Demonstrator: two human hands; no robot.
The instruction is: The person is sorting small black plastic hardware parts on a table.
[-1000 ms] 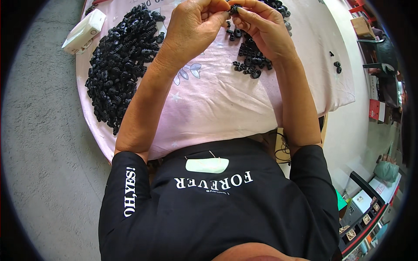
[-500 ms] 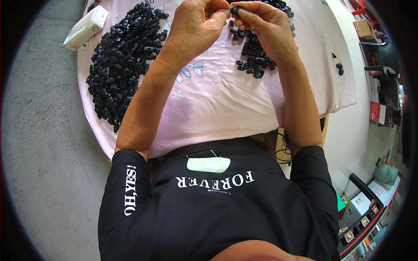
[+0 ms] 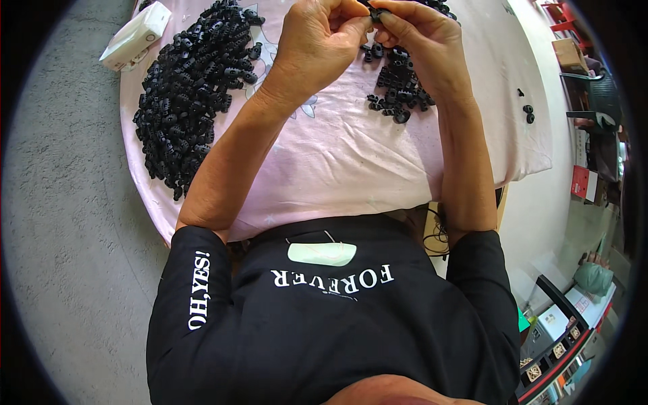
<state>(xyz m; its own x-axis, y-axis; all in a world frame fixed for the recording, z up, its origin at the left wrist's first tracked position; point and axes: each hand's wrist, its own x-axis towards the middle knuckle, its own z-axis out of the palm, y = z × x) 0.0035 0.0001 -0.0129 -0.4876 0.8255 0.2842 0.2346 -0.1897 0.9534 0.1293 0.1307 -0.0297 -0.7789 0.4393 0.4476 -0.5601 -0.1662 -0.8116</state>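
At the top edge of the view, the fingertips of my left hand [image 3: 317, 47] and my right hand [image 3: 432, 50] meet around a small black plastic cord lock [image 3: 375, 13]. Both hands pinch it, and the fingers cover most of it. Left of my left forearm spreads a large heap of black cord locks [image 3: 182, 101] on a pale pink cloth [image 3: 337, 169]. Beneath my right hand lie loose black cord lock parts [image 3: 401, 84], scattered in a smaller group. More black pieces [image 3: 442, 8] show beyond the right hand, partly cut off by the frame.
A white soft pack [image 3: 137, 35] sits at the table's left edge. A few stray black parts [image 3: 528, 115] lie near the right edge. Past that edge are a cardboard box [image 3: 569, 55], a dark chair [image 3: 597, 101] and a green bag [image 3: 594, 278]. Grey floor [image 3: 67, 202] runs along the left.
Both hands have shifted slightly to the right together, still pinching the small black piece. The heap and loose parts look the same.
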